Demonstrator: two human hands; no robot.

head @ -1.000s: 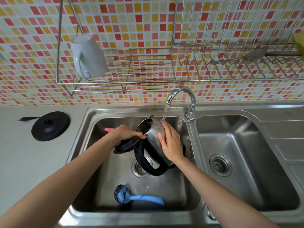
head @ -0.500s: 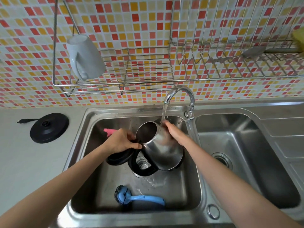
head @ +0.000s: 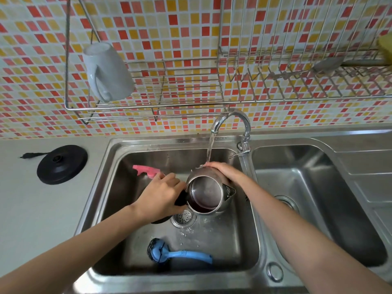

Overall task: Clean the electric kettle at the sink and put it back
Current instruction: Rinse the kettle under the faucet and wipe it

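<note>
The steel electric kettle (head: 206, 193) is held over the left sink basin (head: 118, 187), its open mouth turned up toward me and its spout pointing right. My left hand (head: 161, 196) grips its black handle and lid on the left side. My right hand (head: 224, 170) lies with fingers spread over the far outer wall of the kettle. Water runs from the tap (head: 231, 122) onto my right hand and the kettle's back. The kettle's black power base (head: 62, 164) sits on the counter to the left of the sink.
A blue-handled scrub brush (head: 176, 253) lies at the front of the left basin, a pink object (head: 146, 170) at its back left. The drain strainer (head: 184, 217) sits under the kettle. A second basin (head: 314, 198) is to the right. A wire rack (head: 159, 102) with a white mug (head: 107, 73) hangs above.
The kettle has been turned from lying on its side to mouth-up. My right hand slid from its near side round to the far wall under the running water.
</note>
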